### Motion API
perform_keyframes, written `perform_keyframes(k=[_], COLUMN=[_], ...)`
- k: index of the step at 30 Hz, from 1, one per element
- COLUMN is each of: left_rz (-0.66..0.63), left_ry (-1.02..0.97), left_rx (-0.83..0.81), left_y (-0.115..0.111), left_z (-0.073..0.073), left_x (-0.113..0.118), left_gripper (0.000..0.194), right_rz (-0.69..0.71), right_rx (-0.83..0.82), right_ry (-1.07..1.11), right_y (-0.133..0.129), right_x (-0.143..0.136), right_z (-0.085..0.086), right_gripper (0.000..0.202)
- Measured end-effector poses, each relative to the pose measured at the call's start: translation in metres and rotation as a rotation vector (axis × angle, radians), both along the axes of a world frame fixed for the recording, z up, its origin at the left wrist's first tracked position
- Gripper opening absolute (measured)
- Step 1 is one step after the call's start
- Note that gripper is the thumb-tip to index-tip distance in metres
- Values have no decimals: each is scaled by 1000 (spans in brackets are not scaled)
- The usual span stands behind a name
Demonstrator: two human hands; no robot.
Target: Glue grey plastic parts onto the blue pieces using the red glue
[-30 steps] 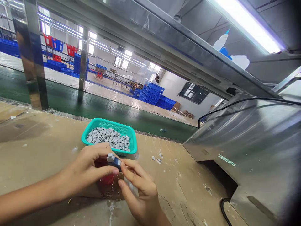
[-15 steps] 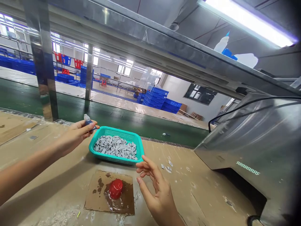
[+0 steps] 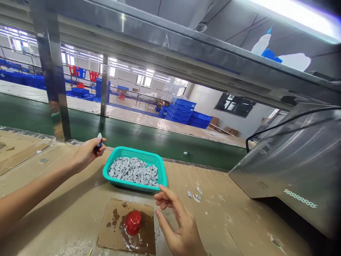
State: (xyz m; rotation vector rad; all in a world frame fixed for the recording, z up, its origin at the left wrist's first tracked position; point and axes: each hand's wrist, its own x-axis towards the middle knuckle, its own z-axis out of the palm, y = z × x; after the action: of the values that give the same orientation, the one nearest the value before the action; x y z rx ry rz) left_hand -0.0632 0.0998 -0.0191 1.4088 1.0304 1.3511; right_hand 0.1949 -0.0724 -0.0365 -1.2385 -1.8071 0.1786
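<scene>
My left hand (image 3: 89,150) is raised at the left of the basket, fingers closed on a small dark blue part with a pale grey tip (image 3: 99,141). Most of that part is hidden by the fingers. My right hand (image 3: 178,220) hovers by the basket's near right corner, fingers curved and apart, with nothing in it. A turquoise plastic basket (image 3: 133,186) holds many small grey plastic pieces (image 3: 134,170). In front of it, a wet red rounded lump (image 3: 133,222) rests on a stained cardboard square (image 3: 109,238).
Several loose grey pieces (image 3: 197,195) lie right of the basket. Beyond the worktable runs a green conveyor belt (image 3: 149,138) with a small part (image 3: 188,153) on it. A metal housing (image 3: 290,170) stands at the right, a steel post (image 3: 54,89) at the left, a shelf beam (image 3: 170,42) overhead.
The part in my left hand has been turned, so less of it shows. My right hand keeps its open curve. The whole view has shifted slightly.
</scene>
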Motion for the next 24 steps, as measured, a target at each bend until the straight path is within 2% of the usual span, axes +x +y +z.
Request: perform_keyframes(k=[3, 5, 7, 9, 12, 14, 16, 18, 21, 24], left_rz=[56, 65, 97, 136, 187, 224, 275, 338, 439, 499], left_ry=[442, 591, 692, 749, 778, 759, 721, 669, 579, 514], left_rx=[124, 146, 144, 132, 145, 169, 184, 164, 76, 18], left_y=[44, 76, 100, 114, 118, 117, 116, 116, 115, 113], left_z=[1, -3, -13, -31, -56, -63, -63, -60, -54, -52], left_x=[4, 8, 13, 17, 17, 14, 9, 4, -3, -7], left_gripper=[30, 36, 46, 52, 57, 64, 68, 66, 54, 43], right_rz=[12, 28, 22, 4, -21, -35, -4, 84, 142, 141], right_rx=[65, 70, 68, 76, 96, 92, 56, 7, -61, -259], right_ry=[17, 8, 17, 52, 102, 83, 12, -85, -199, -241], right_y=[4, 8, 12, 13, 12, 15, 24, 42, 79, 107], right_x=[3, 7, 11, 15, 17, 15, 11, 4, -4, -7], right_z=[-4, -9, -15, -20, -19, -9, 7, 23, 34, 26], right_gripper=[47, 50, 55, 60, 64, 60, 45, 26, 27, 34])
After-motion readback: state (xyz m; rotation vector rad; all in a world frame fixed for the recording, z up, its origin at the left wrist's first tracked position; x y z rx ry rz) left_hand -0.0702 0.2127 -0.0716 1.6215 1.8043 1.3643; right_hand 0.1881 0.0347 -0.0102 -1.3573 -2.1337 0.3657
